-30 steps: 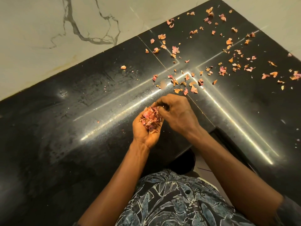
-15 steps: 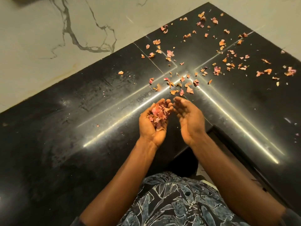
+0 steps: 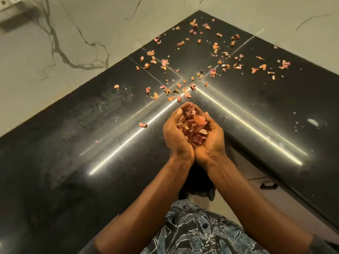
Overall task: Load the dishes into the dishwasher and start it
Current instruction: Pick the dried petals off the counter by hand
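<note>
No dish or dishwasher shows in the head view. My left hand point(image 3: 175, 138) and my right hand point(image 3: 213, 143) are pressed side by side into one cup above the inner corner of the black countertop point(image 3: 73, 143). Their curled fingers hold a pile of dry pink and orange peels point(image 3: 194, 127). Several more loose peels point(image 3: 165, 63) lie scattered over the counter's far corner. A single peel point(image 3: 142, 125) lies just left of my hands.
White marble-patterned wall point(image 3: 73, 33) backs the L-shaped counter on both sides, with a wall socket point(image 3: 11, 8) at top left. Below the counter's right edge a cabinet front with a dark handle point(image 3: 268, 186) shows.
My right hand left the left palm, opened, then closed up against the left hand. The pile now lies across both cupped hands, and a peel lies on the counter to their left.
</note>
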### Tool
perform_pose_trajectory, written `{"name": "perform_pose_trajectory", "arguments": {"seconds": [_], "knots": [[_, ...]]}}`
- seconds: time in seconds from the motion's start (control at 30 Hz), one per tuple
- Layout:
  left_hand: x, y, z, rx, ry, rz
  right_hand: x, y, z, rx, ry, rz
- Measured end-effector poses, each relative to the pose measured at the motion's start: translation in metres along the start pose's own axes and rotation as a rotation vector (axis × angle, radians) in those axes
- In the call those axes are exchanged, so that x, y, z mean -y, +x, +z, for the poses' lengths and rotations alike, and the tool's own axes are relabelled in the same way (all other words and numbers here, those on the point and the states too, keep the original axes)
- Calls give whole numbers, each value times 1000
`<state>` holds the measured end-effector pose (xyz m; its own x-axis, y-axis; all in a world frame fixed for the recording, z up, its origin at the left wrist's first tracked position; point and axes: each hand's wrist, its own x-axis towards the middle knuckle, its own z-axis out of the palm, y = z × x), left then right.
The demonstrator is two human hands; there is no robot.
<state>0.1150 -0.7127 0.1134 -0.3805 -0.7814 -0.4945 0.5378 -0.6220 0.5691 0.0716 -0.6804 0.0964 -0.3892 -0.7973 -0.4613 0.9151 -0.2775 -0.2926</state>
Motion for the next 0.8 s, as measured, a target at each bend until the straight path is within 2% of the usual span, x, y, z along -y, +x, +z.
{"name": "perform_pose_trajectory", "arguments": {"seconds": [0.07,0.3,0.6,0.8], "knots": [[19,-22,-2,-6,-80,-31,5,-18,-19,-11,45,-22],[84,-62,-51,-55,-46,-37,-7,-66,-100,-135,181,15],[192,-28,-158,-287,121,-297,-48,-53,-238,-460,293,4],[263,38,-211,-438,188,-475,-64,6,-329,-692,284,54]]}}
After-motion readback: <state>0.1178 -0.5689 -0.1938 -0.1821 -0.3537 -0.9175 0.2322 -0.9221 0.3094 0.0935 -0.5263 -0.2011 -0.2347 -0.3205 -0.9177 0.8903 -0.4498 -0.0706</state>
